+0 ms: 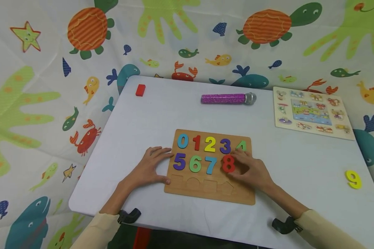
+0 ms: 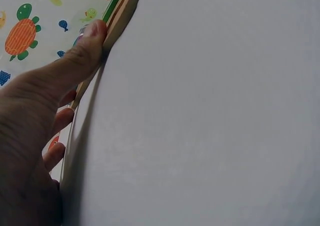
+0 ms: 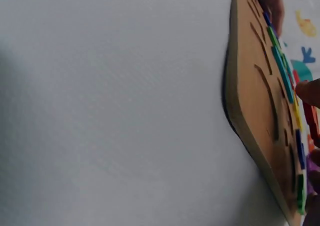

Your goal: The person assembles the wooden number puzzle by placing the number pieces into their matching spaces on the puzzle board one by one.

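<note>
- Head view: the wooden number board (image 1: 210,188) lies flat near the front of the table (image 1: 299,166). The left hand (image 1: 149,167) rests spread beside the board's left edge, fingertips touching it, holding nothing. The right hand (image 1: 250,169) lies on the board, its fingers on the red 8 (image 1: 228,163). A yellow 9 (image 1: 353,179) sits well apart to the right.
- Judgement: the pieces look light, stiff and thin, best pinched at their edges; the board looks rigid and may slide unless steadied.
- Left wrist view: shows the left hand's finger (image 2: 82,51) pressed against the board's edge, unclear from above.
- Right wrist view: shows the board's thickness and pieces standing slightly proud; whether the right hand actually grips the 8 cannot be told.
</note>
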Demonstrator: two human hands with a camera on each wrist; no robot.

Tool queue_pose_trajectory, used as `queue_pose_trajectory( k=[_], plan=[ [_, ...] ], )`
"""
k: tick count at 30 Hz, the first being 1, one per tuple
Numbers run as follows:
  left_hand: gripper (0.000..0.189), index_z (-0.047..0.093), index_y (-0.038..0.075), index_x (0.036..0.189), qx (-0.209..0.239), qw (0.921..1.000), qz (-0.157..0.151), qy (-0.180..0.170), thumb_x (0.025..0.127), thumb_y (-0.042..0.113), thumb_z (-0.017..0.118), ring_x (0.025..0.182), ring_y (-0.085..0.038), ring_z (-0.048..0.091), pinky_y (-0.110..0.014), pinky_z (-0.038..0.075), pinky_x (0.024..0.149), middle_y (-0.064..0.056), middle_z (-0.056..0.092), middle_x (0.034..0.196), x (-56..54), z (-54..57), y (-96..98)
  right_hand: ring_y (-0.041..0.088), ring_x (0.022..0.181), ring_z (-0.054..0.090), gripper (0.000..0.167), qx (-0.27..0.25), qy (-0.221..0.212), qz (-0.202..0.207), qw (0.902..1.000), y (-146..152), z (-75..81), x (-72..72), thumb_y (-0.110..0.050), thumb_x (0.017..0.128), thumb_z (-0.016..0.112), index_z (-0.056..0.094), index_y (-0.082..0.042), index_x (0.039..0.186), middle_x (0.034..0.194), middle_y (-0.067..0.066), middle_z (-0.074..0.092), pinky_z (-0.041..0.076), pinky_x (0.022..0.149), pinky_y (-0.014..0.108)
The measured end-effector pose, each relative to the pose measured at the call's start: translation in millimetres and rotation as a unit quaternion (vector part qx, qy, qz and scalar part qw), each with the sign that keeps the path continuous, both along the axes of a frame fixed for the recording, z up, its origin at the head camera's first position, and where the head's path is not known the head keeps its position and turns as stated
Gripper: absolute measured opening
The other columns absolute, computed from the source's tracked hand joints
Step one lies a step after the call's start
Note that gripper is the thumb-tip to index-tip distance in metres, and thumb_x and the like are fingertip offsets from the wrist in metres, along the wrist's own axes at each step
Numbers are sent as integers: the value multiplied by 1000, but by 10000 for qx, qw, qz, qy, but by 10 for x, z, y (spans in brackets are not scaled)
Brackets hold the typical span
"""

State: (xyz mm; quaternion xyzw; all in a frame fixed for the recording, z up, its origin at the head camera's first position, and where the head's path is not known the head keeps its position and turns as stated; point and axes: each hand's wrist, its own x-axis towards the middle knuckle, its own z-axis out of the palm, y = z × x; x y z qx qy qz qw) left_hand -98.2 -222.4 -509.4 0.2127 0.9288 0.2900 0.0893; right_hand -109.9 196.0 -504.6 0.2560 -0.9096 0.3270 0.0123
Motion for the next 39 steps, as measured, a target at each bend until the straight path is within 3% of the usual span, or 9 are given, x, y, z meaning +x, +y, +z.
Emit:
queue_pose_trajectory(
  k=[13,26,39],
  plan=[
    [96,53,26,144,-56,10000,32,-13,62,67,83,144,-27,18,-61,28,109,6,39,153,-1,12,6,38,134,42,76,-18,53,-62,10000,-62,-104,52,-40,68,91,65,-2,129,138,15,56,33,106,60],
    [95,54,25,143,-23,10000,55,-39,62,63,86,144,-27,18,-60,29,109,5,40,153,8,60,20,29,138,40,81,-28,146,158,9998,-15,-167,24,-44,71,88,61,-2,134,137,9,58,23,116,43],
    [95,54,25,143,-57,10000,9,-23,62,64,85,144,-27,18,-60,28,110,6,39,153,0,40,10,30,139,37,81,-5,-95,167,9998,1,-143,32,-47,72,86,60,-3,135,138,9,57,22,117,43]
  ],
)
